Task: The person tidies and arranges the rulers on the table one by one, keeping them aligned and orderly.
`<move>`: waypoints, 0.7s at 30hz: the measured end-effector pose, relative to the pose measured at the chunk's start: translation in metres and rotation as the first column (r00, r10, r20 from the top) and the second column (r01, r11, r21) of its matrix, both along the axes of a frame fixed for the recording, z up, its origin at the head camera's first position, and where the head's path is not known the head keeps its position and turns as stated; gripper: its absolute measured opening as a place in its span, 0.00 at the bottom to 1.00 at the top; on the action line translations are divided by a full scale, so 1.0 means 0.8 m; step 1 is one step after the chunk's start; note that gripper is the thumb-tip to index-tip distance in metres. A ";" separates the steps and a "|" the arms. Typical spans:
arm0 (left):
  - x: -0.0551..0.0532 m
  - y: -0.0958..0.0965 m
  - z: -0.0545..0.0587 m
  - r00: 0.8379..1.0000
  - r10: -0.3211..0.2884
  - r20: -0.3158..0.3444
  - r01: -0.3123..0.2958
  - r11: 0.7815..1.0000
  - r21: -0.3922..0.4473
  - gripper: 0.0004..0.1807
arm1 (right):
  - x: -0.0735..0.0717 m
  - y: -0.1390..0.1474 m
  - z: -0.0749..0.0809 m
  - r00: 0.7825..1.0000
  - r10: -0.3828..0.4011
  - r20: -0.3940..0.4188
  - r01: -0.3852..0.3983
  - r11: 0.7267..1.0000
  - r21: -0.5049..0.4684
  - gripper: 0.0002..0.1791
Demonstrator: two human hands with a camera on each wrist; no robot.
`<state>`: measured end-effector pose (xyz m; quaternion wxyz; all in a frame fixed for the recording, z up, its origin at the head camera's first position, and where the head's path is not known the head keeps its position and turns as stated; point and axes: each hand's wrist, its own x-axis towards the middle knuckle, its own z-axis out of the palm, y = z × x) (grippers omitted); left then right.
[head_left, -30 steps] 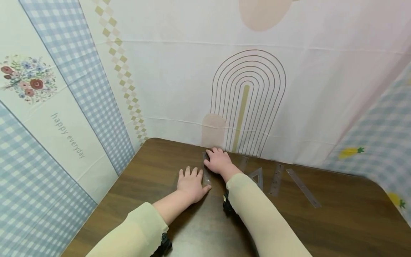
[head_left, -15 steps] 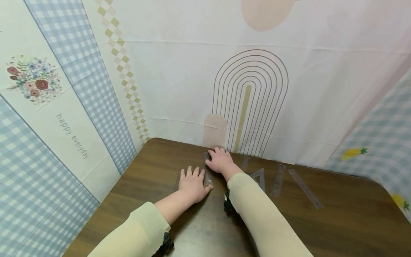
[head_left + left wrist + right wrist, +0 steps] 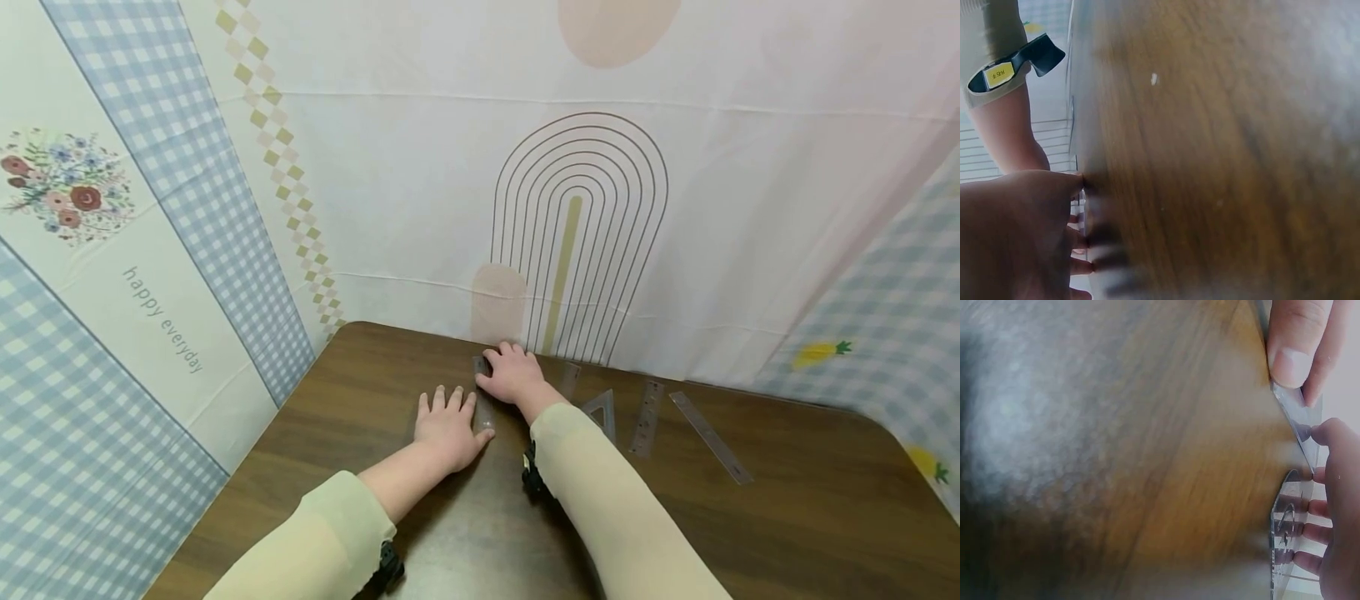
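Observation:
A clear ruler (image 3: 485, 414) lies on the wooden table between my hands, pointing away from me. My left hand (image 3: 450, 432) rests flat on its left side, fingers spread, with the thumb at the ruler's near end. Further back, my right hand (image 3: 513, 372) touches the ruler's far part with thumb and fingers. In the right wrist view, the right thumb (image 3: 1292, 347) presses at the ruler's edge. There, the left fingers lie against a second clear piece (image 3: 1280, 531) with a curved edge and markings; the left hand mostly covers it in the head view.
Right of my right arm lie a partly visible clear strip (image 3: 571, 379), a set square (image 3: 606, 408) partly behind the sleeve, a wide clear ruler (image 3: 647, 419) and a slanted narrow ruler (image 3: 710, 437). A patterned cloth (image 3: 405, 208) hangs directly behind the table's back edge.

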<state>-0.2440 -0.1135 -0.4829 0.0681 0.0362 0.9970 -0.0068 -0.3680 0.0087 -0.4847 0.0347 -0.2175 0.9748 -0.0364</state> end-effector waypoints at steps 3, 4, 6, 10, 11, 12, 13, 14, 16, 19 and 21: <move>-0.001 0.002 0.001 1.000 0.002 0.008 -0.002 1.000 -0.006 0.44 | -0.003 0.002 0.000 1.000 0.001 -0.001 -0.001 1.000 -0.015 0.33; -0.002 0.002 0.001 1.000 0.003 0.011 -0.003 1.000 -0.010 0.44 | -0.004 0.002 0.000 1.000 0.000 -0.002 0.000 1.000 -0.023 0.33; -0.003 0.004 0.002 1.000 0.003 0.020 -0.003 1.000 -0.020 0.44 | -0.006 0.003 0.001 1.000 -0.002 0.000 0.002 0.999 -0.035 0.32; -0.006 0.007 0.001 0.999 0.005 0.035 -0.004 0.999 -0.036 0.43 | -0.010 0.006 0.003 1.000 -0.014 0.017 0.015 0.997 -0.076 0.30; -0.006 0.007 0.001 0.999 0.005 0.036 -0.004 0.999 -0.037 0.43 | -0.011 0.007 0.003 1.000 -0.018 0.023 0.020 0.996 -0.086 0.30; -0.007 0.008 0.001 0.999 0.006 0.036 -0.005 0.999 -0.038 0.43 | -0.012 0.008 0.004 0.999 -0.022 0.029 0.025 0.995 -0.101 0.30; -0.007 0.008 0.001 0.999 0.008 0.035 -0.007 0.999 -0.038 0.43 | -0.013 0.009 0.005 0.999 -0.025 0.035 0.029 0.993 -0.116 0.29; -0.008 0.009 0.001 0.999 0.010 0.034 -0.009 0.999 -0.037 0.43 | -0.014 0.009 0.005 0.999 -0.028 0.041 0.033 0.991 -0.133 0.29; -0.009 0.009 0.000 0.999 0.014 0.029 -0.013 0.999 -0.031 0.43 | -0.016 0.010 0.006 0.998 -0.031 0.050 0.040 0.984 -0.174 0.28; -0.010 0.010 -0.002 1.000 0.020 0.023 -0.020 1.000 -0.020 0.44 | -0.020 0.011 0.006 0.997 -0.032 0.066 0.046 0.972 -0.232 0.27; -0.011 0.010 -0.003 1.000 0.024 0.017 -0.024 1.000 -0.009 0.44 | -0.023 0.012 0.006 0.997 -0.030 0.076 0.050 0.961 -0.272 0.26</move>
